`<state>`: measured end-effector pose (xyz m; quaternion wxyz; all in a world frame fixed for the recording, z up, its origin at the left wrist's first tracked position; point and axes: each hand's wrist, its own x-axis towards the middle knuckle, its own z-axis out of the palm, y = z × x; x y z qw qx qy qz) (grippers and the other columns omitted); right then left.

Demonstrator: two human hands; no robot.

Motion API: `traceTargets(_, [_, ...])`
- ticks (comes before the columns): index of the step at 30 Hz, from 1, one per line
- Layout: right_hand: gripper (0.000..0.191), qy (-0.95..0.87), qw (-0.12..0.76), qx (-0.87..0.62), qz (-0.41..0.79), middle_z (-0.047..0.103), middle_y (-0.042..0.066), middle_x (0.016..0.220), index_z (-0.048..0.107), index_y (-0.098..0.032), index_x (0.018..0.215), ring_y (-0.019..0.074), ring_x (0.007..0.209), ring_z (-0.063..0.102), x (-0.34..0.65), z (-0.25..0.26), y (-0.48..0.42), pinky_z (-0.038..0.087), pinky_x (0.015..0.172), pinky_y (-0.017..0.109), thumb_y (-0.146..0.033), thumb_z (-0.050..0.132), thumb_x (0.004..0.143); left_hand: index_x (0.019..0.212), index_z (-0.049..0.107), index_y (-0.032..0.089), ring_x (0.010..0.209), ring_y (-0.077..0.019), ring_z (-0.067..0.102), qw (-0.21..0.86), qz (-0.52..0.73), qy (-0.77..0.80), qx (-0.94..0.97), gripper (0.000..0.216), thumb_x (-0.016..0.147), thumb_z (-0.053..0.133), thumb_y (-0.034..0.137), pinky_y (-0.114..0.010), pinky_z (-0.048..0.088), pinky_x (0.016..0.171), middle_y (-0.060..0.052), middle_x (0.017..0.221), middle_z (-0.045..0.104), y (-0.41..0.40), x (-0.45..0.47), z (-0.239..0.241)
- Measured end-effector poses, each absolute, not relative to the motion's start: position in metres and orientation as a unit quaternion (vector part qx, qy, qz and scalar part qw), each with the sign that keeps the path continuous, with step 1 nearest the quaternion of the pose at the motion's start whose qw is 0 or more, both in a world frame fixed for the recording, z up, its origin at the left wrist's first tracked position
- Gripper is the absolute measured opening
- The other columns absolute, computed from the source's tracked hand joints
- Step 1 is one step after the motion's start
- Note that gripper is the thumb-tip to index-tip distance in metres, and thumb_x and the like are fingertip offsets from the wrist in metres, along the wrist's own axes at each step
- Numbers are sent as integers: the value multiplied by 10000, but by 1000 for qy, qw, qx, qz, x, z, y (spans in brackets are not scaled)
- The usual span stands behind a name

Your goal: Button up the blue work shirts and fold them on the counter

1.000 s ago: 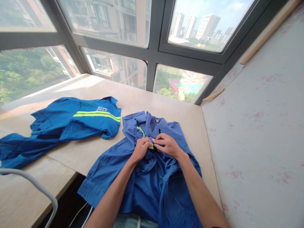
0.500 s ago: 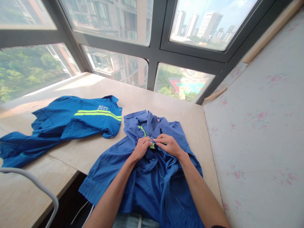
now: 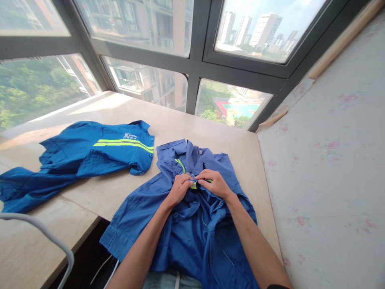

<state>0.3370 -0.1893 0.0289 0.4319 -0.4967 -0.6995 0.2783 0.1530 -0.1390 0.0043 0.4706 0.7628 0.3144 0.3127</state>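
Observation:
A blue work jacket (image 3: 183, 241) with a collar and yellow-green reflective strips lies in front of me, its lower part hanging over the table's near edge. My left hand (image 3: 181, 186) pinches the jacket's front edge at chest height. Close beside it, my right hand (image 3: 214, 183) pinches the opposite side of the front, fingertips nearly meeting the left ones. Whether a button sits between the fingers is hidden. Below the hands, the front hangs apart and a few buttons (image 3: 175, 215) show.
A second blue jacket (image 3: 111, 148) with reflective stripes and a white chest print lies to the left on the pale tabletop (image 3: 168, 124). A grey curved tube (image 3: 45, 228) crosses the lower left. Windows (image 3: 144, 84) stand behind, a flowered wall (image 3: 325, 168) at right.
Almost nothing differs. Both hands stay at the jacket front, with only a slight shift of the fingertips.

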Motion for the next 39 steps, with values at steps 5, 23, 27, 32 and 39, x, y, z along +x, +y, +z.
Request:
traceTargets(5, [160, -683, 438, -503, 298, 729, 52, 861, 775, -219, 895, 180, 795, 669, 338, 28, -189, 518, 716, 293, -193, 630, 830, 659, 574, 192, 712, -179, 527, 469, 308, 316, 765, 253, 819, 416, 307, -318, 387, 757, -17, 672, 573, -141, 153, 6])
traceTargets(23, [158, -662, 426, -517, 334, 725, 36, 847, 758, -208, 846, 177, 796, 656, 339, 28, -188, 503, 715, 287, -170, 619, 779, 708, 647, 194, 782, -193, 546, 446, 305, 342, 769, 263, 825, 449, 322, -337, 371, 830, -33, 734, 617, -147, 153, 5])
traceTargets(27, [144, -639, 426, -545, 336, 718, 26, 800, 743, -195, 788, 170, 758, 642, 345, 25, -188, 490, 699, 278, -175, 604, 755, 698, 623, 196, 792, -196, 556, 450, 322, 355, 754, 225, 799, 452, 302, -342, 383, 848, -34, 748, 644, -148, 152, 5])
traceTargets(32, [145, -589, 443, -581, 345, 720, 21, 800, 738, -189, 815, 166, 725, 623, 364, 23, -189, 481, 694, 282, -277, 635, 766, 660, 559, 202, 758, -193, 527, 458, 347, 381, 725, 210, 780, 435, 322, -343, 382, 827, -24, 707, 607, -148, 150, 4])
traceTargets(39, [180, -520, 479, -593, 386, 649, -5, 720, 678, -193, 794, 141, 631, 562, 389, 34, -195, 452, 588, 255, -353, 676, 712, 614, 426, 209, 670, -171, 454, 498, 377, 376, 684, 232, 793, 383, 351, -309, 393, 714, -6, 632, 470, -148, 148, 2])
